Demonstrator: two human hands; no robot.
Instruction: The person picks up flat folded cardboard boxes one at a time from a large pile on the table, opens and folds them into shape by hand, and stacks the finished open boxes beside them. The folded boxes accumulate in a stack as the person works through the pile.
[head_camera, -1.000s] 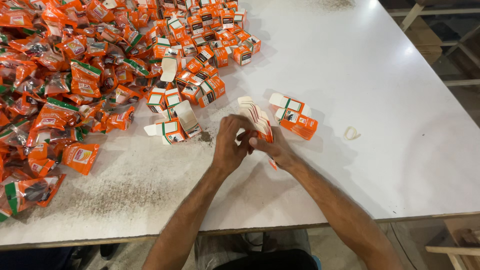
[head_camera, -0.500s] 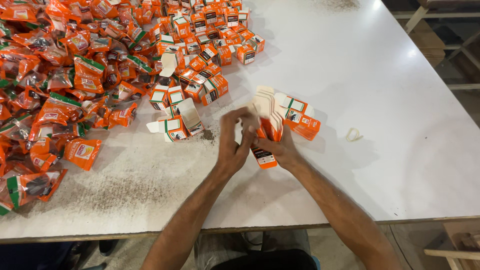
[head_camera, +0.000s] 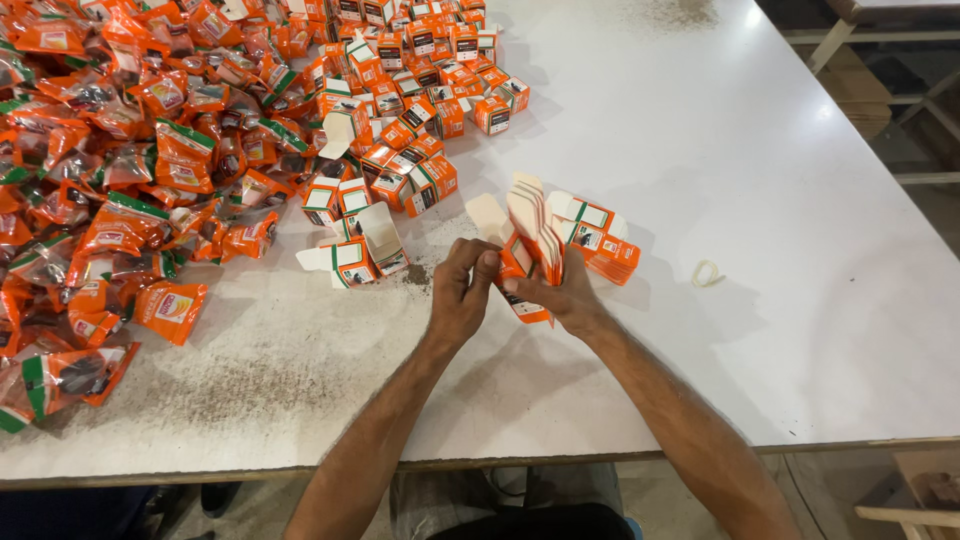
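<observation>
1. The right hand (head_camera: 570, 296) holds a bundle of flat orange-and-white cartons (head_camera: 532, 250) upright above the white worktop (head_camera: 780, 250), its grip wrapped around the lower part of the bundle.
2. The left hand (head_camera: 462, 292) has its fingers curled in a narrow grip on the bundle's left edge, pinching the nearest carton.
3. The cartons' white flaps fan out at the top, just above both hands.
4. Just behind the bundle, a short stack of flat cartons (head_camera: 598, 238) lies on the worktop.
5. To the left of the hands stand a few opened small boxes (head_camera: 360, 250), near dark crumbs (head_camera: 418, 273).
6. A large heap of orange sachets (head_camera: 120, 170) covers the left side of the worktop.
7. A small pale rubber band (head_camera: 706, 272) lies well apart to the right.
</observation>
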